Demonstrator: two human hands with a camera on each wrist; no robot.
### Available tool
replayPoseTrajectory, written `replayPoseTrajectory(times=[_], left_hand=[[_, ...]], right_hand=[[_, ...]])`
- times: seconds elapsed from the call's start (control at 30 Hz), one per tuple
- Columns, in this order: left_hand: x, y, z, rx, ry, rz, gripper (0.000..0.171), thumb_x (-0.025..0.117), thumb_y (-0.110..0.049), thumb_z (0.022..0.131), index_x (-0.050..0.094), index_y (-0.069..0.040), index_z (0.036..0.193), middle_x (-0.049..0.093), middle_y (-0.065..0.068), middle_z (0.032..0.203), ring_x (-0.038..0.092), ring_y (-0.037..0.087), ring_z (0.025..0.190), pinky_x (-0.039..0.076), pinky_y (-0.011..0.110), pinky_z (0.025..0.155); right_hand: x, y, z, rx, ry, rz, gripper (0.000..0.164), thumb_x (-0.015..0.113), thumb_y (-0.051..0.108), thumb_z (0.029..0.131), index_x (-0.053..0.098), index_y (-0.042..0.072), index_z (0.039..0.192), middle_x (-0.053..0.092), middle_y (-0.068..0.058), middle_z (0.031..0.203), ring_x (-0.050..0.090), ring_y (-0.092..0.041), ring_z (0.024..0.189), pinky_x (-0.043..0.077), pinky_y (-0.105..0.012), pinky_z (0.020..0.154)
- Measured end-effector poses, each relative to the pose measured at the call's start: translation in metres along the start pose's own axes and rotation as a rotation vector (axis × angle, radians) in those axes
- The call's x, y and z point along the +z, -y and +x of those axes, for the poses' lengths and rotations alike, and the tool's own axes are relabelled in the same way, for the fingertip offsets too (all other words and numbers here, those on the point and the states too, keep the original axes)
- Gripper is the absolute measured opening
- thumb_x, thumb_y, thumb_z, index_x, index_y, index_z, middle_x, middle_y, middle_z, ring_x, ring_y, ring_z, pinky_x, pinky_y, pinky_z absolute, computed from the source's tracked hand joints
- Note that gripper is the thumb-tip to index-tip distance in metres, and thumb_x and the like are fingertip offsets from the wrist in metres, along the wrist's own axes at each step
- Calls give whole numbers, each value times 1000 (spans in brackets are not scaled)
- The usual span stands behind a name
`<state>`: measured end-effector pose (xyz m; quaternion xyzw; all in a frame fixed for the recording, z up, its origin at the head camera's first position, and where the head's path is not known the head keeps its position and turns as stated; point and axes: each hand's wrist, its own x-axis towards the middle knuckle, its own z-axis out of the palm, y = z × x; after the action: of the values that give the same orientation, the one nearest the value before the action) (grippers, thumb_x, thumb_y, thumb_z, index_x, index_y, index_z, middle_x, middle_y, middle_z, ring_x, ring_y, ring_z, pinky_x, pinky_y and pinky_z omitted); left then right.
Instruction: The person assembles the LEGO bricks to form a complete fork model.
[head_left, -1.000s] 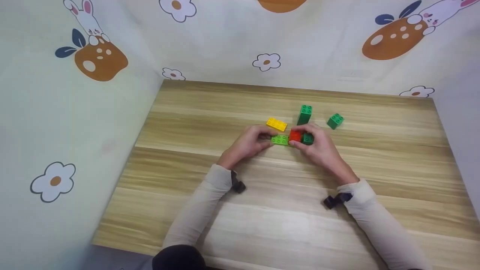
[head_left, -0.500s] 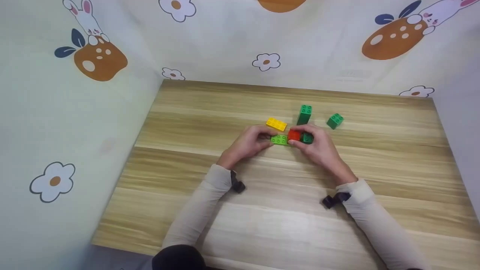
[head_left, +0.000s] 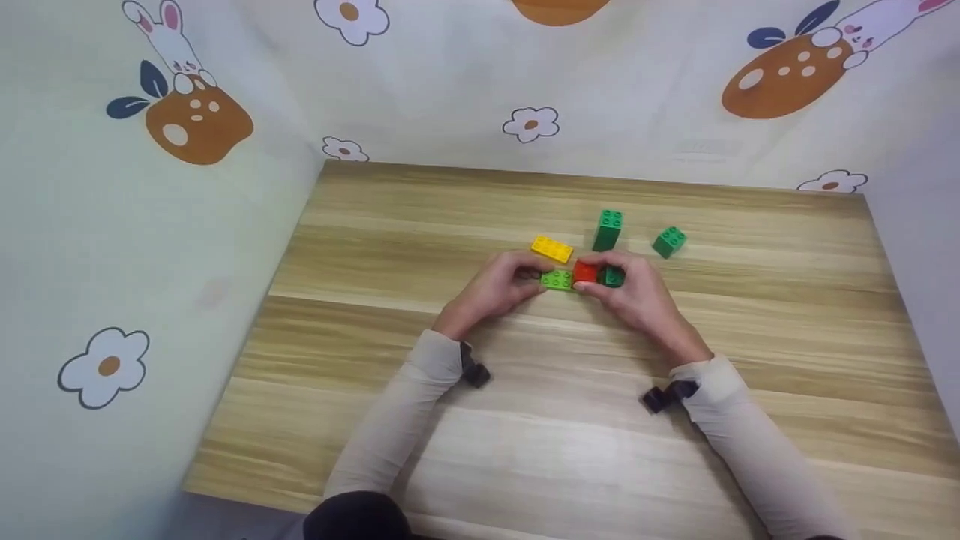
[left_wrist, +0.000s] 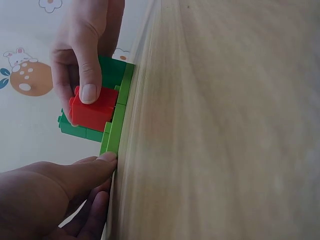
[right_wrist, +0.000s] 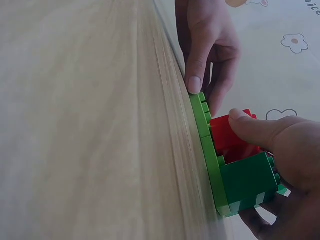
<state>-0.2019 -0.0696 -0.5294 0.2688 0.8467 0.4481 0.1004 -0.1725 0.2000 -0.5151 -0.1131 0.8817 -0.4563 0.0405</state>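
My left hand [head_left: 508, 283] pinches the left end of a row of flat light green bricks [head_left: 556, 280] lying along the table. Thumb and fingers of my right hand [head_left: 634, 289] grip a red brick [head_left: 585, 271] on its near and far sides. In the right wrist view, the red brick [right_wrist: 227, 140] stands at the studs of the light green row [right_wrist: 202, 122], across from the seam between two flat bricks. Beside it, a dark green brick [right_wrist: 250, 182] sits on the row's right end, partly under my right hand in the head view.
Behind the hands a flat yellow brick [head_left: 552, 248] lies on the wooden table [head_left: 510, 420]. A tall dark green block [head_left: 607, 231] stands behind the red brick, and a smaller green brick [head_left: 669, 241] sits to its right. A patterned wall covering [head_left: 435, 90] borders the table.
The red brick and my right hand have shifted very slightly left. My left hand keeps its hold on the light green row.
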Motion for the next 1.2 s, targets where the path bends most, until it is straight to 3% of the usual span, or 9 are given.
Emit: replayPoseTrajectory(times=[0.3, 0.57, 0.9, 1.2], left_hand=[[0, 1, -1, -27, -5, 6, 35, 81, -8, 97, 78, -13, 131, 77, 3, 132, 72, 16, 119, 59, 30, 106], [0, -2, -1, -33, 2, -5, 36, 81, -6, 97, 78, -11, 132, 77, 6, 134, 72, 18, 123, 58, 30, 109], [3, -1, 2, -19, 12, 5, 36, 81, -8, 97, 78, -16, 133, 76, 2, 136, 70, 15, 124, 57, 29, 110], [-1, 0, 1, -14, 13, -25, 35, 80, -5, 97, 78, -12, 132, 77, 5, 134, 72, 18, 122, 59, 30, 108]], right_hand=[[-2, 4, 3, -50, 19, -57, 43, 91, 29, 90, 79, 15, 129, 76, -8, 133, 67, -27, 126, 53, -48, 113], [-4, 7, 6, -128, 43, -200, 41, 89, 29, 93, 77, 11, 127, 76, -10, 127, 68, -30, 110, 57, -49, 100], [-5, -1, 4, -105, 33, -159, 41, 90, 28, 91, 75, 13, 126, 77, -11, 129, 69, -30, 111, 57, -48, 98], [-3, -1, 6, -105, 46, -112, 43, 90, 28, 91, 75, 13, 128, 77, -8, 128, 68, -27, 111, 56, -45, 100]])
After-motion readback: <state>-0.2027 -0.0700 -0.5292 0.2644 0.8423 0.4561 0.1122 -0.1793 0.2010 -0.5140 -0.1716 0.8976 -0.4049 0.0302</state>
